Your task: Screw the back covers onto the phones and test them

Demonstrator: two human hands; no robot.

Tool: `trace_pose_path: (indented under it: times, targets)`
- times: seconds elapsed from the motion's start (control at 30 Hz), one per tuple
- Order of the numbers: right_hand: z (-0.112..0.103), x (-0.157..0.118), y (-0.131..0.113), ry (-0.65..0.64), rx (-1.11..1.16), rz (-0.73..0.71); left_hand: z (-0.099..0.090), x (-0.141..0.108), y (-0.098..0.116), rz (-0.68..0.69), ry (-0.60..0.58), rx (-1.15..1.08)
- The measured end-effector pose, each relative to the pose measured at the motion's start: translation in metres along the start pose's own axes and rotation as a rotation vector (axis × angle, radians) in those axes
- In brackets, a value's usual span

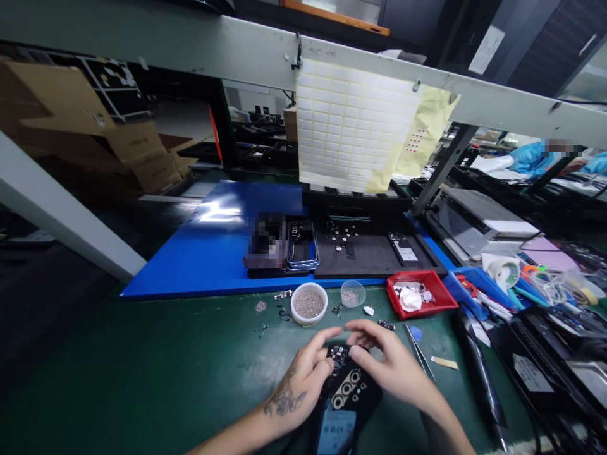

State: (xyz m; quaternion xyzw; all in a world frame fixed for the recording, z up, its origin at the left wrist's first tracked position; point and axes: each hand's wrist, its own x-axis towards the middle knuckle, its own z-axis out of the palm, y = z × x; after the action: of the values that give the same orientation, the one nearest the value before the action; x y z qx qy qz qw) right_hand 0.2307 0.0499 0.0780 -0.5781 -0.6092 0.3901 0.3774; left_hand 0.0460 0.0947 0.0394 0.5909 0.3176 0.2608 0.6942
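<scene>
A dark, opened-up phone (337,424) is at the bottom centre, with its circuit board (337,355) bare at the top. Three gold-ringed round openings run slantwise on a black piece (363,397) over its middle, and printed marks show on the bluish lower part. My left hand (298,387) grips the phone's upper left side, thumb at the board. From the right, my right hand (391,361) pinches the upper right corner, its thumb on the edge and its fingers curled beyond. What lies under the fingers is hidden.
Beyond my hands stand a white tub of screws (309,303), a clear cup (353,294) and a red bin (423,294). Tweezers (420,352) and a black electric screwdriver (481,376) lie at right. Phone frames (303,245) rest on the blue mat (190,268); label sheets (353,123) hang above.
</scene>
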Motion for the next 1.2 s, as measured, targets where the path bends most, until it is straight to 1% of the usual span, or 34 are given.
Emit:
trace_pose_path:
  times: [0.1,0.17,0.23,0.3,0.43,0.53,0.67,0.83,0.9,0.97,1.07,1.13,1.2]
  targets:
    - [-0.005,-0.017,0.026,0.031,0.147,0.095,-0.002,0.005,0.0,0.004,-0.016,0.022]
    - [-0.003,-0.029,0.04,0.019,0.247,0.139,-0.003,0.007,0.001,0.004,-0.017,0.042]
    - [0.003,-0.038,0.05,0.04,0.32,0.146,-0.004,0.009,0.003,0.003,-0.007,0.077]
    - [0.01,-0.042,0.054,0.083,0.353,0.134,-0.006,0.01,0.005,-0.008,-0.006,0.108]
    - [0.019,-0.041,0.054,0.155,0.359,0.114,-0.013,0.014,0.011,-0.051,-0.062,0.126]
    - [0.022,-0.038,0.055,0.192,0.342,0.1,-0.018,0.014,0.014,-0.068,-0.072,0.218]
    - [0.027,-0.036,0.06,0.195,0.331,0.103,-0.023,0.014,0.016,-0.074,-0.098,0.323]
    - [0.028,-0.04,0.068,0.181,0.409,0.081,-0.021,0.016,0.016,-0.048,-0.117,0.328]
    - [0.024,-0.038,0.065,0.181,0.465,0.05,-0.019,0.015,0.018,-0.026,-0.112,0.324]
    - [0.02,-0.034,0.056,0.165,0.452,0.017,-0.018,0.012,0.02,0.002,-0.104,0.315]
    - [0.017,-0.021,0.035,0.094,0.291,-0.016,-0.015,0.008,0.021,0.018,-0.115,0.277]
    - [0.019,-0.012,0.022,0.054,0.169,-0.039,-0.014,0.006,0.021,0.026,-0.121,0.26]
    - [0.023,-0.005,0.013,0.043,0.068,-0.047,-0.014,0.005,0.02,0.036,-0.126,0.258]
